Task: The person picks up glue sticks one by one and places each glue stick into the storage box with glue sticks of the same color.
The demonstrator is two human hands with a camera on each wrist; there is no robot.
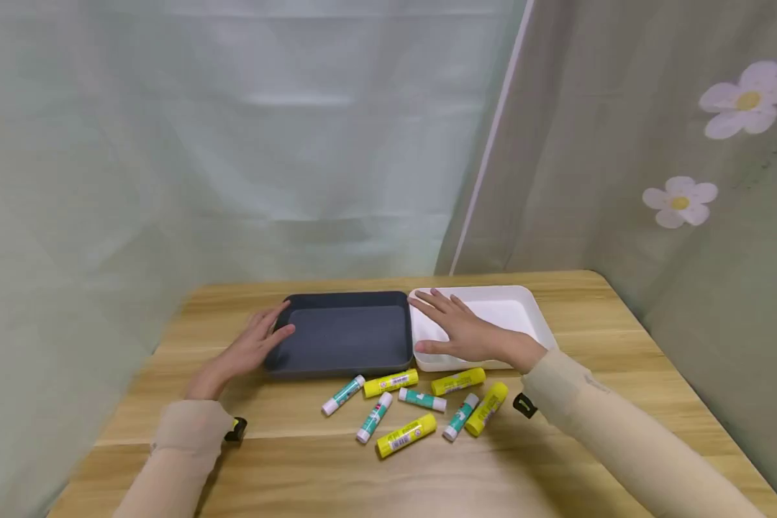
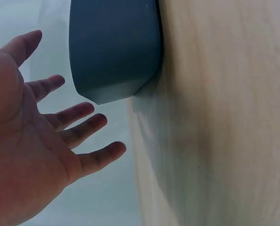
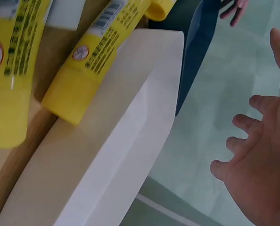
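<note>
At the left end of a dark grey tray (image 1: 346,338) my left hand (image 1: 252,349) is held with fingers spread and nothing in them. In the left wrist view a gap shows between that hand (image 2: 31,136) and the tray's corner (image 2: 114,47). My right hand (image 1: 460,331) hovers over the left part of a white tray (image 1: 508,316), fingers extended and holding nothing. Several yellow glue sticks (image 1: 406,436) and several thinner teal-and-white glue sticks (image 1: 343,396) lie scattered before the trays. Close to the white tray's front wall is one yellow glue stick (image 1: 457,381).
The two trays stand side by side, touching or nearly so, near the back of the wooden table (image 1: 285,460). A pale curtain (image 1: 337,144) hangs behind the table's far edge; a greyer curtain with white flowers (image 1: 680,201) hangs at the right.
</note>
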